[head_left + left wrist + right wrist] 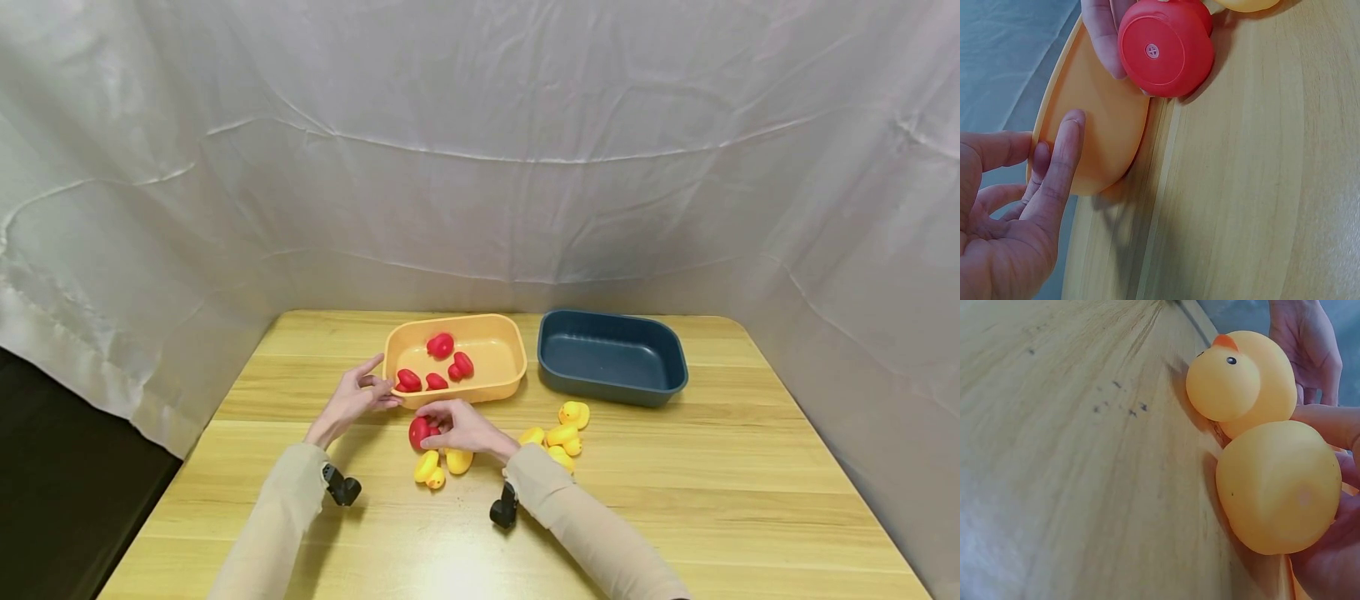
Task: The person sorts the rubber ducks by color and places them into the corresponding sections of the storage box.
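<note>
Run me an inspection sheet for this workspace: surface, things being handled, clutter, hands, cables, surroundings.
Surface: wooden table; a few small dark marks seen from the right wrist.
Job's things: red toy duck in hand; four more inside the orange tray; several yellow toy ducks on the table; dark blue tray beside the orange one.
Clutter: nothing seen.
Hands: right hand grips the red toy duck; left hand touches the orange tray's left end; black cameras on both wrists.
Cables: nothing seen.
Surroundings: pale fabric behind and at both sides; dark area lower left.
</note>
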Motion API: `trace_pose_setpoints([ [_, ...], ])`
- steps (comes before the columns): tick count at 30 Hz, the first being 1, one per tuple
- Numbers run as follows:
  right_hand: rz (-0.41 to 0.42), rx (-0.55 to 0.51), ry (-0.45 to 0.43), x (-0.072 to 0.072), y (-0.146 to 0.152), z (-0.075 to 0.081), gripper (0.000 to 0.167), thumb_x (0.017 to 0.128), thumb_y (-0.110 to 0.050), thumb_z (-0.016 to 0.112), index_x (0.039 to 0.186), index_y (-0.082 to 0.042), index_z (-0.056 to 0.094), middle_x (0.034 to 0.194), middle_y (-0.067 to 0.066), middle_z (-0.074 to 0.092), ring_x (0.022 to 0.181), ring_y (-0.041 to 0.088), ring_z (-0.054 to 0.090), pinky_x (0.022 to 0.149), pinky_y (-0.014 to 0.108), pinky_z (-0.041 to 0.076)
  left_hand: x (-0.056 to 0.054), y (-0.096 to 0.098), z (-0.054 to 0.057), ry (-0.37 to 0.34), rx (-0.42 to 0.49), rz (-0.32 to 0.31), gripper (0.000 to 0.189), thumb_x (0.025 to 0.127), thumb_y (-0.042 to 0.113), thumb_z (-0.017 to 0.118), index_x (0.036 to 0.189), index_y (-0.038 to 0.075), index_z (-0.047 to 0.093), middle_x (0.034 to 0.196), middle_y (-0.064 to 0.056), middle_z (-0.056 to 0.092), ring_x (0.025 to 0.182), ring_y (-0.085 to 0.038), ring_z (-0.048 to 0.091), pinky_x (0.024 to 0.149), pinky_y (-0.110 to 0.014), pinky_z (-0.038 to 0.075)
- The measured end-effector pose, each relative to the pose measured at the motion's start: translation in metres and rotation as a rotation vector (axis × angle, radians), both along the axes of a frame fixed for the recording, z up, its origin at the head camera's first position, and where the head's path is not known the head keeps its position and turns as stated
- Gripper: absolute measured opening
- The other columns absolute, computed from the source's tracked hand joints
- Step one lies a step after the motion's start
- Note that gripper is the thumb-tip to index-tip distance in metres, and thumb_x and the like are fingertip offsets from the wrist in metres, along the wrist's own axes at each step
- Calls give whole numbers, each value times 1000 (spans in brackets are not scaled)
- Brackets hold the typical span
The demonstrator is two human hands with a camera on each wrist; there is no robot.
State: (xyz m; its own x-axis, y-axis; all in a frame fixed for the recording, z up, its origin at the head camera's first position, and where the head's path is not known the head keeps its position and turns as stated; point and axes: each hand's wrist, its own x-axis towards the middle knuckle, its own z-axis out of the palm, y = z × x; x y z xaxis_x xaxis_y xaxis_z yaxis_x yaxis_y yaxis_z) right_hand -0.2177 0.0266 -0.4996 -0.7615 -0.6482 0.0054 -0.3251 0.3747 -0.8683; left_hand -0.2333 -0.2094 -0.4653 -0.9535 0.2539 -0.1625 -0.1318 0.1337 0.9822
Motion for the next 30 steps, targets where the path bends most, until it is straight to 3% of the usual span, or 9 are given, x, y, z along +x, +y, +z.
trace_pose_setpoints([
  [20,14,-7,12,1,-3,1,49,85,-8,79,130,3,63,116,17,70,94,13,65,77,14,53,0,-1,0,-4,-8,2,70,103,1,49,161,1,9,102,-14,62,85,-15,76,92,-37,61],
  [30,3,-59,39,8,3,6,54,86,-7,78,135,4,59,134,20,58,109,32,68,86,19,57,0,-1,0,1,-7,-3,70,103,1,49,161,0,9,102,-13,62,85,-15,76,93,-38,61],
])
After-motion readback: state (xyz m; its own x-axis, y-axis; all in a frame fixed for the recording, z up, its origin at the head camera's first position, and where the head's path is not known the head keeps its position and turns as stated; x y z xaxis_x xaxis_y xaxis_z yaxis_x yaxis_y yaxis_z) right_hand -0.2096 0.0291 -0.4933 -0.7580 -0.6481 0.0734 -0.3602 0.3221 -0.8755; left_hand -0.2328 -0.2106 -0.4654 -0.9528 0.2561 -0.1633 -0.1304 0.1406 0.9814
